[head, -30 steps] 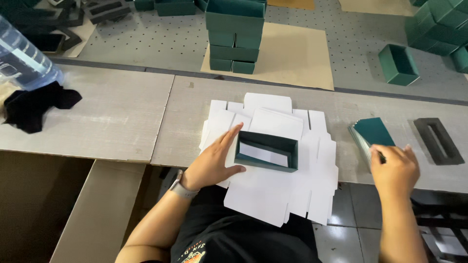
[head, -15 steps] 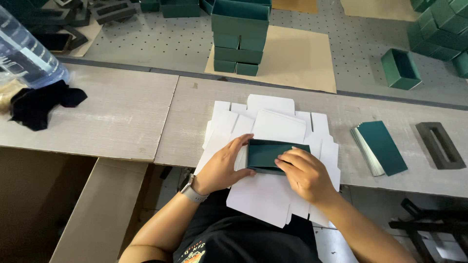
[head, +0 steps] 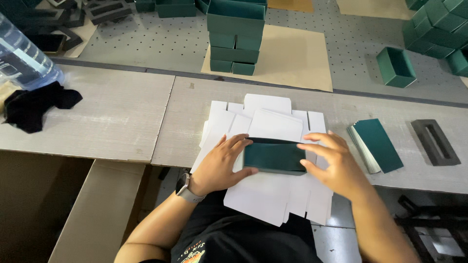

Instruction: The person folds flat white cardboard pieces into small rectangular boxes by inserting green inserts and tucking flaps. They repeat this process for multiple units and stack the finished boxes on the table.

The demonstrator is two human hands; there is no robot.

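A dark green box lies on a stack of flat white die-cut cardboard sheets at the table's near edge. My left hand grips the box's left end, thumb along its front. My right hand is at the box's right end with fingers spread, touching its edge. A watch is on my left wrist.
A stack of green cards and a dark grey foam insert lie to the right. Stacked green boxes stand beyond the table, more green boxes at far right. A black cloth and water bottle sit left.
My right hand came from the green cards at the right to the box. The box, earlier an open tray with a white inside, now shows a closed green face.
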